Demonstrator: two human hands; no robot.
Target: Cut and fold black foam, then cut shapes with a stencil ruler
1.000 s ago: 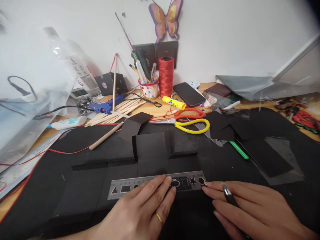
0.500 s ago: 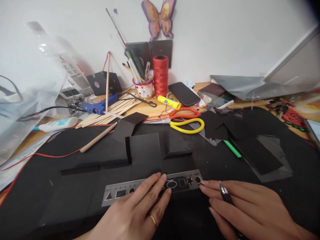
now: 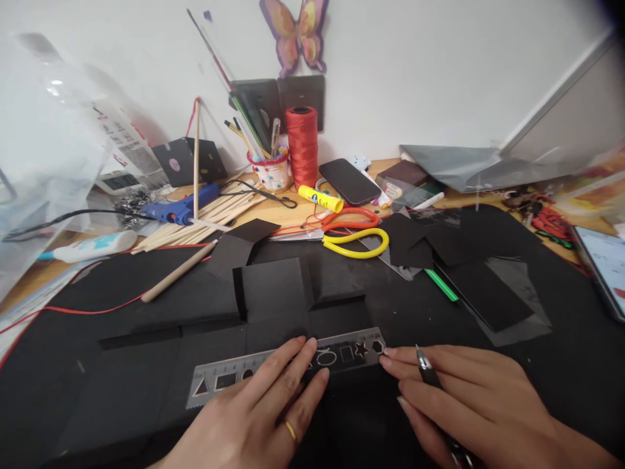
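Note:
A clear plastic ruler [image 3: 211, 391] with cut-out shapes lies slightly slanted across folded black paper [image 3: 274, 286]. My left hand [image 3: 263, 404], wearing a gold ring, rests flat over the ruler's middle, fingers stretched and pressing it down. At the ruler's right end, fingertips of my right hand [image 3: 481, 397] touch its edge. A pen [image 3: 426, 371] is held between the fingers of that hand, tip pointing up and away from the paper. The ruler's middle is hidden under my left hand.
Beyond the paper lie yellow-and-orange scissors [image 3: 378, 250], a glue stick [image 3: 319, 198], a blue glue gun [image 3: 180, 207] and wooden sticks [image 3: 170, 238]. Black paper pieces [image 3: 488, 296] and a green strip [image 3: 442, 284] lie right. A phone [image 3: 598, 264] stands at the right edge.
The view has shifted slightly to the right, so everything appears further left and more of the phone at the right edge shows. Both hands keep their places on the ruler.

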